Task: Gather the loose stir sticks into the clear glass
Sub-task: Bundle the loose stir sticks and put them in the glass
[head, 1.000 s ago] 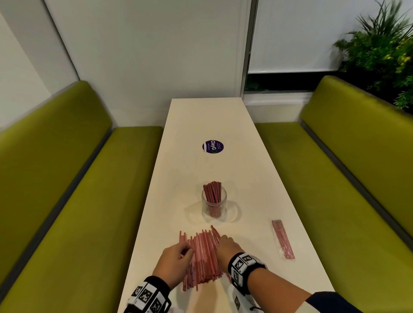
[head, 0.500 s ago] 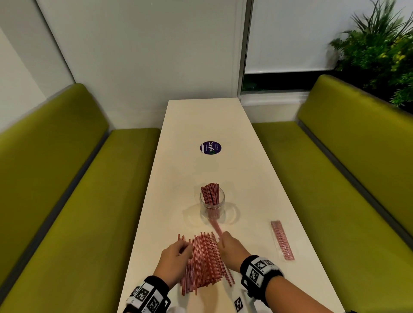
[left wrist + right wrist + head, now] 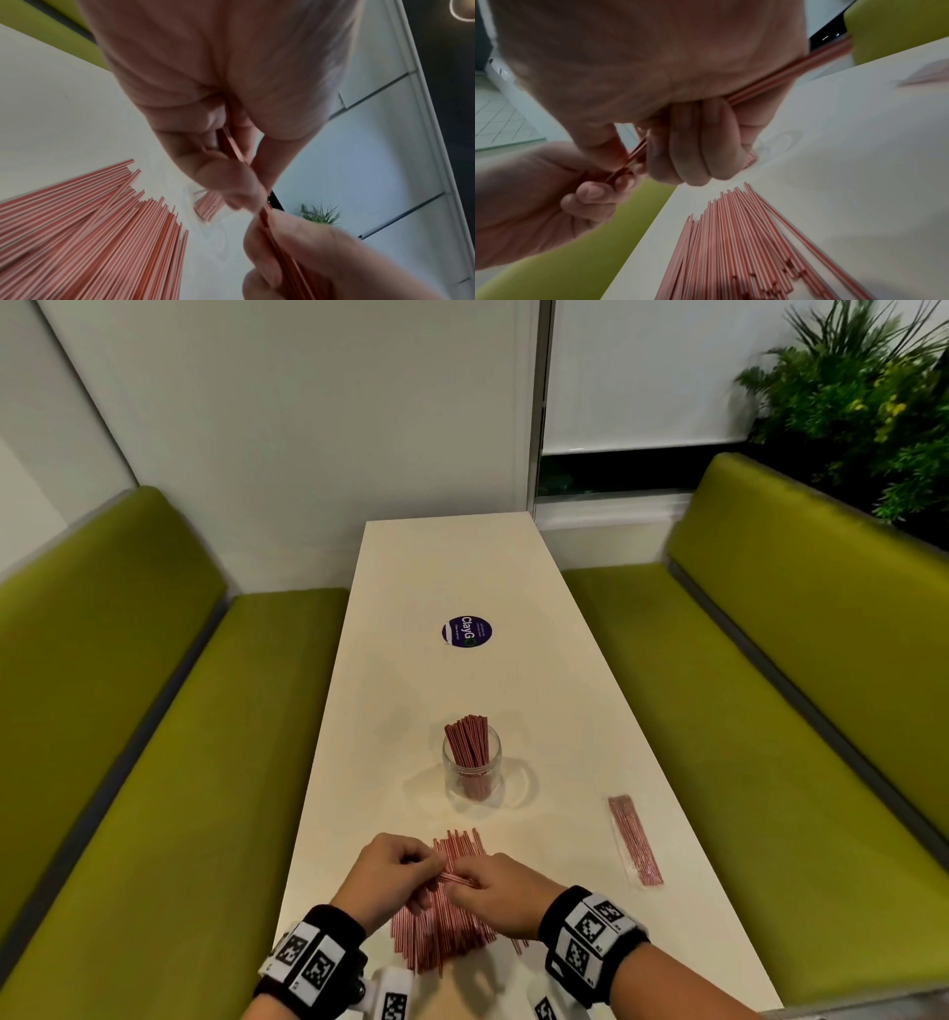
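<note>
Change from half a second ago: right hand [image 3: 506,896] no longer reaches toward the clear glass [image 3: 471,765]; it is back over the loose pile [image 3: 447,932], meeting the left hand [image 3: 390,878].

Both hands pinch one small bundle of sticks [image 3: 454,875] between them, lifted just off the pile on the near side of the glass. Right fingers [image 3: 693,142] curl around the bundle; left thumb and fingers [image 3: 226,172] clamp its other end.

Glass stands upright, partly filled. Wrapped packet [image 3: 634,839] lies to the right of the glass.

Judgement: bundle is being squared up before insertion; most sticks remain on the table [image 3: 513,618].
</note>
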The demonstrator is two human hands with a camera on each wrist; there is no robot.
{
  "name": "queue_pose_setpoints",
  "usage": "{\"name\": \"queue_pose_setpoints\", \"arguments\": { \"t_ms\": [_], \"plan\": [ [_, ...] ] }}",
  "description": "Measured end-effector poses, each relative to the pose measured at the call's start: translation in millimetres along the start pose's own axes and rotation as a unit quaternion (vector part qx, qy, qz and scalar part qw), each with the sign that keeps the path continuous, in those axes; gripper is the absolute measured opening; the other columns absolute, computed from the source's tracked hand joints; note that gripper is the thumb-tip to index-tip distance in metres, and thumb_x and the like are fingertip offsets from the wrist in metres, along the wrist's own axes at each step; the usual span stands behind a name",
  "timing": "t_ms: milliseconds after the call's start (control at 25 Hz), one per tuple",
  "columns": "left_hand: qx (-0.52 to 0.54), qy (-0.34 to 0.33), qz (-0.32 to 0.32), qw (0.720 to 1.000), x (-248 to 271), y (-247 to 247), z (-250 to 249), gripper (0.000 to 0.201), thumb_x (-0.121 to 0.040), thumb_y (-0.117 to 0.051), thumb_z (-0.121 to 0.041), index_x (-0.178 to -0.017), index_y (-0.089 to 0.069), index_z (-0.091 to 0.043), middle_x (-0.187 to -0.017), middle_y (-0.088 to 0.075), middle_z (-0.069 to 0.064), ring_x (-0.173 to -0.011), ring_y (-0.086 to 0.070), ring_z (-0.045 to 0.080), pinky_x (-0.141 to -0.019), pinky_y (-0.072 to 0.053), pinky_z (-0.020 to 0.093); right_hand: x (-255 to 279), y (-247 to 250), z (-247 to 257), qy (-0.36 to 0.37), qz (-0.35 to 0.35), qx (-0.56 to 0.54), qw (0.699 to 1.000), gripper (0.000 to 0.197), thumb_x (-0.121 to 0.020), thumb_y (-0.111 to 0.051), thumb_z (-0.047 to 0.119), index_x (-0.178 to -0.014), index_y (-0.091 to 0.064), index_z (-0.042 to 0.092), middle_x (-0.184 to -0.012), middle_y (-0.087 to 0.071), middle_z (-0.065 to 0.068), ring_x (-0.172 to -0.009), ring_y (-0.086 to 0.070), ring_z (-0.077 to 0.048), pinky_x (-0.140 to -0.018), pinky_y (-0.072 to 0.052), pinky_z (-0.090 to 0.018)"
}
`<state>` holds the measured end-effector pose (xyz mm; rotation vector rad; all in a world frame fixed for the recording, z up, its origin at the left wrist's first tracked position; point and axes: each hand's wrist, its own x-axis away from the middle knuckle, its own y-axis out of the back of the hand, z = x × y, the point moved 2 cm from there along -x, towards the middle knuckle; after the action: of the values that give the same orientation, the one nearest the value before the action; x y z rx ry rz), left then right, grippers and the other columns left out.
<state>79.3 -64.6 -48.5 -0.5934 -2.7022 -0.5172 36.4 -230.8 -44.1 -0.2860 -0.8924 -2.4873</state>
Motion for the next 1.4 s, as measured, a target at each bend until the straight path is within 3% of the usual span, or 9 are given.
{"name": "queue_pose_setpoints", "arguments": {
  "t_ms": [120,320,440,520,680,880,1040,1240,1400],
  "plan": [
    [0.024,-0.011,0.054,0.998,3,-1,-2,0.018,-0.089,-0.072,-0.013,-0.086,-0.074,0.005,-0.063,-0.065,0.019,-0.050,-0.059,0.019,-0.050,-0.050,0.026,-1,4,2,0.027,0.025,-0.018,0.999,0.025,-0.089,-0.058,0.050,-0.105,-0.070,0.035,-0.100,-0.073,0.008,-0.090,-0.065,-0.006,-0.085,-0.051,-0.028],
    [0.040,-0.043,0.044,0.997,4,-8,-5,0.008,-0.084,-0.078,-0.011,-0.090,-0.076,-0.005,-0.073,-0.071,0.023,-0.056,-0.063,0.028,-0.054,-0.053,0.033,-6,22,2,-0.009,0.012,0.022,1.000,0.039,-0.077,-0.073,0.050,-0.102,-0.073,0.021,-0.085,-0.071,0.002,-0.075,-0.064,-0.013,-0.062,-0.044,-0.021],
    [0.040,-0.061,0.027,0.997,4,-11,-8,0.002,-0.084,-0.078,-0.011,-0.085,-0.080,-0.010,-0.081,-0.074,0.024,-0.065,-0.067,0.031,-0.060,-0.054,0.035,-4,28,3,-0.046,0.024,-0.020,0.998,0.053,-0.073,-0.079,0.047,-0.119,-0.063,0.028,-0.098,-0.068,0.006,-0.080,-0.063,-0.009,-0.068,-0.047,-0.021],
    [0.048,-0.063,0.030,0.996,6,-11,-9,0.006,-0.086,-0.075,-0.009,-0.082,-0.080,-0.009,-0.076,-0.073,0.026,-0.060,-0.062,0.024,-0.056,-0.050,0.032,-2,32,0,-0.073,0.051,-0.120,0.989,0.066,-0.074,-0.082,0.039,-0.131,-0.050,0.030,-0.092,-0.065,0.003,-0.064,-0.056,-0.006,-0.055,-0.046,-0.022],
    [0.100,-0.063,-0.003,0.993,8,-9,-7,0.009,-0.087,-0.072,-0.003,-0.082,-0.080,-0.004,-0.067,-0.072,0.015,-0.054,-0.055,0.017,-0.050,-0.045,0.025,9,55,-16,-0.068,0.084,-0.423,0.899,0.050,-0.083,-0.077,0.018,-0.130,-0.059,0.016,-0.089,-0.062,-0.016,-0.066,-0.062,-0.019,-0.054,-0.051,-0.024],
    [0.129,-0.057,-0.053,0.989,5,-14,-3,0.006,-0.085,-0.073,-0.002,-0.084,-0.078,-0.001,-0.070,-0.070,0.024,-0.055,-0.058,0.020,-0.051,-0.048,0.025,14,51,-29,-0.075,0.009,-0.556,0.828,0.032,-0.092,-0.064,0.008,-0.117,-0.062,-0.011,-0.088,-0.069,-0.021,-0.071,-0.069,-0.025,-0.058,-0.056,-0.023],
    [0.106,-0.064,-0.013,0.992,6,-39,-6,0.005,-0.087,-0.072,-0.004,-0.085,-0.076,-0.002,-0.068,-0.070,0.021,-0.057,-0.061,0.021,-0.053,-0.050,0.025,0,19,-22,-0.096,-0.086,-0.504,0.854,0.017,-0.093,-0.065,0.017,-0.091,-0.069,0.001,-0.069,-0.062,-0.010,-0.052,-0.056,-0.017,-0.044,-0.042,-0.022],
    [0.121,-0.027,-0.075,0.989,8,-31,11,0.004,-0.086,-0.074,-0.006,-0.085,-0.078,-0.006,-0.067,-0.070,0.016,-0.056,-0.060,0.021,-0.054,-0.050,0.028,-7,20,-49,-0.178,-0.183,-0.443,0.859,0.035,-0.100,-0.048,0.035,-0.089,-0.066,0.007,-0.067,-0.055,-0.002,-0.053,-0.052,-0.017,-0.045,-0.040,-0.026],
    [0.124,0.021,-0.154,0.980,14,-14,34,0.006,-0.086,-0.074,-0.010,-0.091,-0.077,-0.008,-0.075,-0.074,0.022,-0.059,-0.064,0.019,-0.057,-0.053,0.027,-12,12,-67,-0.238,-0.165,-0.079,0.954,0.027,-0.092,-0.057,0.035,-0.089,-0.063,0.009,-0.085,-0.065,-0.004,-0.072,-0.058,-0.018,-0.069,-0.051,-0.035]
  ]
}}
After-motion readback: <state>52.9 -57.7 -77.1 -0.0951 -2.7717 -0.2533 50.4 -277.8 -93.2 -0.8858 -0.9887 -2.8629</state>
